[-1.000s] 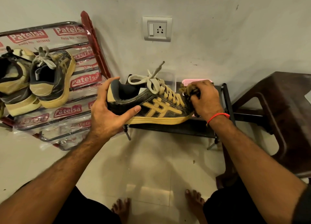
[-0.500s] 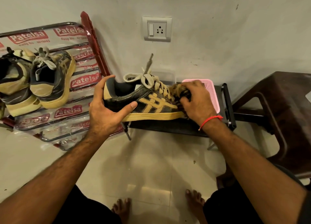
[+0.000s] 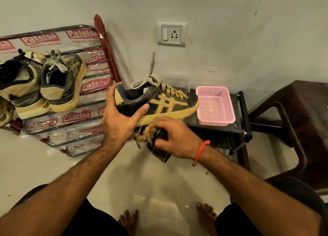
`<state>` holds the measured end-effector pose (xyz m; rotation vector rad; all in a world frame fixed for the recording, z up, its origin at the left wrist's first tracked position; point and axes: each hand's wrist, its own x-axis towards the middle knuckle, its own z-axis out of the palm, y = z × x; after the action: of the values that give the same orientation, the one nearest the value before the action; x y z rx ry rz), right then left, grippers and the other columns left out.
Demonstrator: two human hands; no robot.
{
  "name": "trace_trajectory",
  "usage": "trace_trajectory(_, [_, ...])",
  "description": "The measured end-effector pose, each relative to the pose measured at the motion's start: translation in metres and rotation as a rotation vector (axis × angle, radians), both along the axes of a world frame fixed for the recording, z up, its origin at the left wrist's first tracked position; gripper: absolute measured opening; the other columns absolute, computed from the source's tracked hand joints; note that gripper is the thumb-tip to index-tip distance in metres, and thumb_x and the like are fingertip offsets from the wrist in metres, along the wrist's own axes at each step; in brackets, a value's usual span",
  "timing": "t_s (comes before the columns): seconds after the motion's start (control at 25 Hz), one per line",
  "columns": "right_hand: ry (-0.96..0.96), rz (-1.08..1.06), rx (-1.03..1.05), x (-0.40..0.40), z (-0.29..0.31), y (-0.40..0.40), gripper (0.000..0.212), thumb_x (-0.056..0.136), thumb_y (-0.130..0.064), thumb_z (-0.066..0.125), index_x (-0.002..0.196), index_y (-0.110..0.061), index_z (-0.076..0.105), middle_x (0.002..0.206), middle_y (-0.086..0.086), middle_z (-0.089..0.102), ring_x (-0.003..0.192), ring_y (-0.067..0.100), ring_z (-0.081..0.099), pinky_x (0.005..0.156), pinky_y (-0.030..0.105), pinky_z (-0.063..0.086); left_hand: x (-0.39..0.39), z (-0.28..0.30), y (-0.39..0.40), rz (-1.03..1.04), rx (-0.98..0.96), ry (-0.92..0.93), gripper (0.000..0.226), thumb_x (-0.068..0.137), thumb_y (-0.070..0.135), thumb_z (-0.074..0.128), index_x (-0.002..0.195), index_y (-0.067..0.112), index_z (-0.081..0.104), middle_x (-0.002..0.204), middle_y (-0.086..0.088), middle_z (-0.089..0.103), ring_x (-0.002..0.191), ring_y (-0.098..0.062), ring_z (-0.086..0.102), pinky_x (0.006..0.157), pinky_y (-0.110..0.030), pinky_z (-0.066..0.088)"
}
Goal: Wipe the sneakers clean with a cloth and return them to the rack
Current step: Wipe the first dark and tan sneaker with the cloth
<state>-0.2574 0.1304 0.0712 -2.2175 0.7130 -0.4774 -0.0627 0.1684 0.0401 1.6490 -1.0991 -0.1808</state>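
My left hand (image 3: pixel 120 122) grips the heel of a black sneaker (image 3: pixel 159 102) with tan stripes, tan sole and pale laces, held in the air with its toe pointing right. My right hand (image 3: pixel 174 140) is closed on a dark brown and tan cloth (image 3: pixel 158 147), just below the sneaker's sole near the middle. The shoe rack (image 3: pixel 83 86), red-framed with plastic-wrapped bars, leans at the left. Two more tan and black sneakers (image 3: pixel 62 81) rest on it.
A pink plastic basket (image 3: pixel 215 105) sits on a low black stand (image 3: pixel 241 111) right of the shoe. A dark brown plastic chair (image 3: pixel 298 122) stands at the right. A wall socket (image 3: pixel 171 33) is above. My bare feet (image 3: pixel 128 221) are on the tiled floor below.
My right hand with the cloth has slid from the sneaker's toe down and left to beneath the sole. The pink basket is now fully uncovered. The left hand keeps its hold.
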Motion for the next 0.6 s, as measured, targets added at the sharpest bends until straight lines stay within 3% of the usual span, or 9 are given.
trace_trajectory(0.08, [0.029,0.108,-0.021,0.009,-0.004,0.005,0.033,0.081,-0.016,0.071,0.114,-0.02,0.068,0.114,-0.003,0.063,0.107,0.011,0.056,0.097,0.028,0.049,-0.003,0.001,-0.005,0.031,0.031,0.033,0.098,0.065,0.075,0.078,0.146,0.041,0.035,0.134,0.009,0.059,0.121,-0.015,0.06,0.098,-0.046,0.056])
trace_trajectory(0.2, [-0.062,-0.072,0.109,-0.001,0.002,-0.02,0.025,0.08,-0.016,0.069,0.104,-0.021,0.072,0.109,-0.004,0.068,0.106,0.012,0.061,0.096,0.036,0.053,0.004,0.003,-0.003,0.061,0.063,0.036,0.099,0.065,0.075,0.078,0.147,0.051,0.028,0.142,0.008,0.056,0.127,-0.017,0.057,0.101,-0.047,0.053])
trace_trajectory(0.28, [-0.238,-0.239,0.231,-0.004,0.002,-0.034,0.021,0.077,-0.014,0.066,0.096,-0.023,0.073,0.105,-0.002,0.073,0.105,0.015,0.065,0.096,0.044,0.054,0.013,0.002,0.002,0.073,0.08,0.052,0.098,0.066,0.075,0.076,0.146,0.056,0.023,0.146,0.007,0.053,0.13,-0.018,0.055,0.104,-0.049,0.051])
trace_trajectory(0.44, [-0.677,-0.484,0.729,0.014,0.006,-0.043,0.029,0.084,-0.002,0.066,0.108,-0.019,0.07,0.113,0.011,0.072,0.11,0.03,0.066,0.093,0.057,0.054,0.028,0.009,0.017,0.108,0.077,0.104,0.099,0.071,0.072,0.075,0.15,0.049,0.019,0.15,0.005,0.048,0.134,-0.017,0.049,0.108,-0.051,0.047])
trace_trajectory(0.52, [-0.773,-0.48,0.883,0.026,0.011,-0.046,0.032,0.089,0.001,0.062,0.117,-0.014,0.066,0.115,0.013,0.071,0.11,0.033,0.066,0.088,0.057,0.056,0.031,0.019,0.031,0.119,-0.007,0.125,0.096,0.076,0.062,0.078,0.151,0.043,0.023,0.15,0.006,0.046,0.135,-0.012,0.049,0.11,-0.047,0.047])
trace_trajectory(0.6, [-0.807,-0.457,0.927,0.043,0.015,-0.043,0.033,0.09,0.003,0.06,0.117,-0.013,0.065,0.107,0.009,0.073,0.105,0.03,0.069,0.079,0.05,0.06,0.036,0.032,0.047,0.179,-0.106,0.116,0.092,0.08,0.049,0.081,0.151,0.033,0.026,0.148,0.004,0.045,0.134,-0.006,0.049,0.11,-0.037,0.048])
